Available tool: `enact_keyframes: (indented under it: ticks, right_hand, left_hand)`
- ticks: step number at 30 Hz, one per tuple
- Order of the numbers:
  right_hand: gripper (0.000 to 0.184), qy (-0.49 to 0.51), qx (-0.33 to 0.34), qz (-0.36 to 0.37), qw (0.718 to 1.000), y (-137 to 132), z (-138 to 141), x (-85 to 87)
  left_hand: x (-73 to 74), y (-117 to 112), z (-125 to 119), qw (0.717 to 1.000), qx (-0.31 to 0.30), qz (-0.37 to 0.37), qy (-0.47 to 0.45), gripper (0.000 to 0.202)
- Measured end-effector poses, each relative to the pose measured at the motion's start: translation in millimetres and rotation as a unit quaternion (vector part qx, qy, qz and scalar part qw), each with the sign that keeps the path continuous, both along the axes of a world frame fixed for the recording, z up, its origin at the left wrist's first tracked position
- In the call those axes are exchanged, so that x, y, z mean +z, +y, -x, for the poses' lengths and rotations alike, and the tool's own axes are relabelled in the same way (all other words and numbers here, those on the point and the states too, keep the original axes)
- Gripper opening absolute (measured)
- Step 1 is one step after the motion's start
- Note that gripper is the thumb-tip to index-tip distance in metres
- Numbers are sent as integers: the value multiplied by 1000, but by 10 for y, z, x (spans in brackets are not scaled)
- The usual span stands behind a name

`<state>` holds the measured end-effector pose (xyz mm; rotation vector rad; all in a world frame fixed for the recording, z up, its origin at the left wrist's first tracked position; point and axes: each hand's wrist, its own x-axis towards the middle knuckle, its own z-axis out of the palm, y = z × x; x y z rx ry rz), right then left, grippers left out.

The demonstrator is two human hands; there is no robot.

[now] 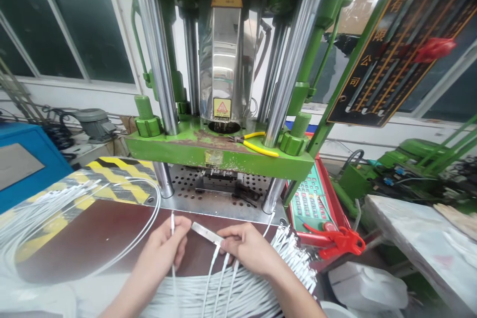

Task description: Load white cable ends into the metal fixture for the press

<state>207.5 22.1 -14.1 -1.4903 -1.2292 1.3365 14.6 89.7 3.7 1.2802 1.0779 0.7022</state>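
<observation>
At the near edge of the counter (93, 238), two bare hands are working close together. The left hand (164, 251) is pinching a single white cable (172, 223) between thumb and fingers, holding its tip upright. The right hand (248, 248) is gripping one end of a thin metal strip (203, 232), which is pointing toward the left hand and stopping just short of the cable tip. More cable ends are running up under the right hand's fingers. Beneath both wrists a thick bundle of white cables (238, 295) is lying across the front edge, and its connector ends (294, 256) are fanning out just right of the right hand, crowding that side. To the left, the dark brown surface is lying open, bordered by loose cable coils (37, 208) and black-and-yellow hazard stripes (112, 171).

Beyond the hands, a perforated steel plate (186, 179) is sitting under a green press (219, 151) rising on shiny steel columns (156, 49); yellow-handled pliers (257, 148) are resting on its green platen. A red-framed keypad panel (311, 198) is leaning at the right, with a red clamp (341, 241) at its foot. A blue cabinet (26, 164) is standing far left, and windows (74, 25) are lining the back wall.
</observation>
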Motion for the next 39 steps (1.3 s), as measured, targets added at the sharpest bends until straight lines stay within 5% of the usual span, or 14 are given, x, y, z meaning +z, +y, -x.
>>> enact_keyframes:
  ticks: [6,15,27,39]
  right_hand:
    - [37,26,-26,-6,999,46,-66,-90]
    - [35,29,-17,-17,999,24,-83,43]
    - [50,27,21,-56,998,3,-115,44]
    - [48,73,51,-123,988,-29,-25,173]
  left_hand:
    - [-203,-278,-109,981,-90,104,-136,23]
    - [-210,-292,-74,976,-146,118,-108,28]
    - [-370,-217,-128,991,-125,35,-15,38]
    - [-395,-206,-161,993,-89,72,-33,37]
